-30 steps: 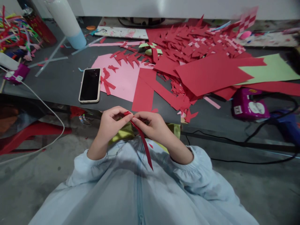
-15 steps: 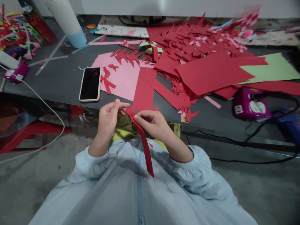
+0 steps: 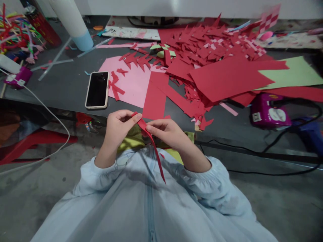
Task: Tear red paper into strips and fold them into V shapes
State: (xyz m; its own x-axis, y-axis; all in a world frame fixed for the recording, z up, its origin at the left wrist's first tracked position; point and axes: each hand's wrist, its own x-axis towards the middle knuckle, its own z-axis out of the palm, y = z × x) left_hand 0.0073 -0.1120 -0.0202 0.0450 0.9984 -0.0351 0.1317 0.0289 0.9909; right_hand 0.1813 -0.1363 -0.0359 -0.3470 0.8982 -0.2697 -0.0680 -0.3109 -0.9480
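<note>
Between my hands, just off the table's front edge, is a strip of red paper. My left hand pinches its upper end between thumb and fingers. A little lower, my right hand grips the same strip with thumb and fingertips. The strip's long tail hangs down in front of my jacket, its tip pointing toward me. Beyond my hands a red paper rectangle overlaps a pink sheet, on which small red paper cutouts lie.
A phone lies left of the pink sheet. Red paper pieces are heaped at the back right, near a purple box with black cables. A white bottle and colourful pipe cleaners stand at the left.
My left thumb and fingers have closed on the strip's upper end. The strip has turned more edge-on, and its tail has risen slightly.
</note>
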